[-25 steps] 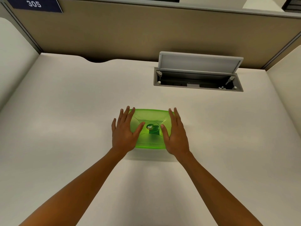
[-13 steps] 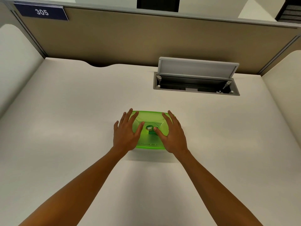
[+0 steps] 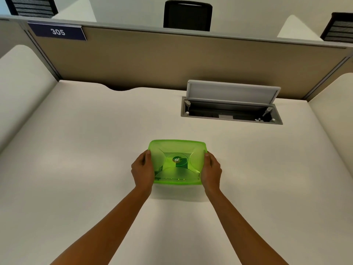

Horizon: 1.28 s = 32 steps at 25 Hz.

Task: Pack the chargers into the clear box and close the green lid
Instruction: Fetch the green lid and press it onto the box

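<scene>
The green translucent lid (image 3: 177,150) covers the clear box, which rests on the white desk (image 3: 86,150) in front of me. A round label sits at the lid's centre, and dark shapes show dimly through the plastic; I cannot make out the chargers. My left hand (image 3: 142,170) grips the box's left side, thumb on the lid's edge. On the opposite side my right hand (image 3: 211,169) grips the box the same way.
An open cable hatch (image 3: 231,111) with its grey flap raised is set into the desk at the back right. A beige partition (image 3: 172,60) with a "305" sign closes the far edge. White side panels flank the desk.
Both hands slid off the top of the lid, where they lay flat, out to the box's left and right sides and now grip it. The camera view tilted upward.
</scene>
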{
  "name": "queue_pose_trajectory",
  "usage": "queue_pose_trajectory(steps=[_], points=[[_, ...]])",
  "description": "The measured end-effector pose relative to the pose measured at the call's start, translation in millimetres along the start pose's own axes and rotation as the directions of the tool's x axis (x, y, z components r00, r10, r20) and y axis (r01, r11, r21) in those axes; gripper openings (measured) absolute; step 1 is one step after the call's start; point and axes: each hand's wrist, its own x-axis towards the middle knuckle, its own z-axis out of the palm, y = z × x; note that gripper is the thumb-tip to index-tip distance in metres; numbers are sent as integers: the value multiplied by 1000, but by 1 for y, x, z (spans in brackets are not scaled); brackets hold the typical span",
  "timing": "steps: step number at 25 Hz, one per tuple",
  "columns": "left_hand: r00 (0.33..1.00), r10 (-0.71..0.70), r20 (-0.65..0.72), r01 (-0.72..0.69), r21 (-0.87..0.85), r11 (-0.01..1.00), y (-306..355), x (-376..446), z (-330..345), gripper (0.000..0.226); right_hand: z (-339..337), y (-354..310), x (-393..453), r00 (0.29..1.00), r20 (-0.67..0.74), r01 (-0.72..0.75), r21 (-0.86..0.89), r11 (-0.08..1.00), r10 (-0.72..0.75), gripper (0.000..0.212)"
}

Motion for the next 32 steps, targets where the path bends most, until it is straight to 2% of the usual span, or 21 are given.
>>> queue_pose_trajectory(steps=[3, 9, 13, 24, 32], points=[[1000, -14, 3, 14, -59, 998, 20, 15, 21, 22, 2, -17, 30, 999, -22, 24, 14, 1000, -23, 31], [998, 67, 21, -66, -36, 997, 57, 72, 71, 30, 23, -50, 101, 993, -66, 94, -16, 995, -95, 35], [996, 88, 31, -88, 14, 996, 65, 103, 96, 30, 37, -54, 135, 992, -94, 85, -23, 996, -87, 37], [998, 59, 27, -60, 46, 997, 52, 127, 110, 32, 48, -42, 156, 988, -96, 111, -72, 991, -118, 40], [966, 235, 103, -254, 261, 931, 59, 125, 104, 35, 46, -49, 151, 981, -93, 153, -179, 972, -172, 40]])
